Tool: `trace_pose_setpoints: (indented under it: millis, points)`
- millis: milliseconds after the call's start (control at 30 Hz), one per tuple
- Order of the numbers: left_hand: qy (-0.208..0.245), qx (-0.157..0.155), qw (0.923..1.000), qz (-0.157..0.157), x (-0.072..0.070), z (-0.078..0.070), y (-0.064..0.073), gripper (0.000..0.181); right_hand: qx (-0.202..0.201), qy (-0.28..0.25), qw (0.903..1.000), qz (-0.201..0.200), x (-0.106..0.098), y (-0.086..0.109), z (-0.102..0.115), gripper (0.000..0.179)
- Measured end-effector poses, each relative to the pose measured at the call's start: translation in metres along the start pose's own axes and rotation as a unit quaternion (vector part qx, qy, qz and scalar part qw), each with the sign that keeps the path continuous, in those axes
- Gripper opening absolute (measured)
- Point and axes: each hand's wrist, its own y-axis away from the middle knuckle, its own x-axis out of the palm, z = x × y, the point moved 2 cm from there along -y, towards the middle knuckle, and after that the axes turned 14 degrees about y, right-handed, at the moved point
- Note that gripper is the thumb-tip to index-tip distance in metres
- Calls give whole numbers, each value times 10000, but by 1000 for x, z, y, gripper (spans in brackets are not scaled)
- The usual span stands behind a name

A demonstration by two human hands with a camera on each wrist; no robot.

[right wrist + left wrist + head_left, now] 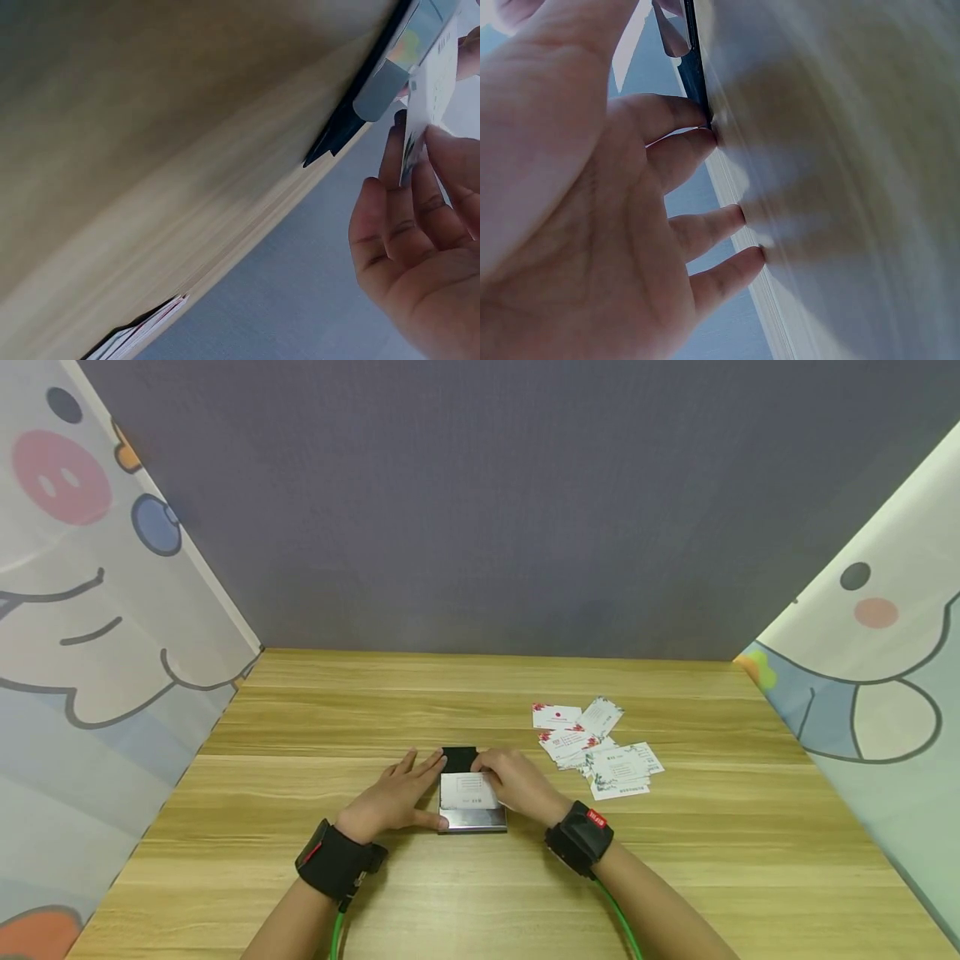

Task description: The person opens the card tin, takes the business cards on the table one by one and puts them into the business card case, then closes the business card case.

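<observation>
A business card case [474,821] with a silver front and a black open lid [457,759] lies on the table in the head view. Over it is a white business card [467,791], pinched by my right hand [521,785] at its right side. The right wrist view shows this card [433,86] standing tilted above the case [341,124], between thumb and fingers of the right hand [420,247]. My left hand [393,802] has its fingers spread, thumb at the case's lower left corner. In the left wrist view, two fingertips touch the case edge [696,79].
Several loose business cards [618,768], some with red flowers and some with grey-green leaves, overlap in a pile on the wooden table [337,718] to the right. A grey panel [480,527] stands behind the table, with cartoon-printed sheets [135,635] at the sides.
</observation>
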Motion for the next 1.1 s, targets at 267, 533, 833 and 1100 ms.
trace_pose_setpoints:
  millis: [267,533,833,1100]
  points:
    - [41,41,10000,5,0,0,0,93,-56,98,9996,263,0,3,1,19]
    - [11,27,10000,-12,0,0,0,93,-154,294,9980,529,3,4,3,16]
    - [40,-6,10000,31,0,0,-1,93,-261,416,9968,638,4,6,6,17]
    - [61,-34,10000,28,-1,0,-1,93,-417,567,9954,657,4,8,7,19]
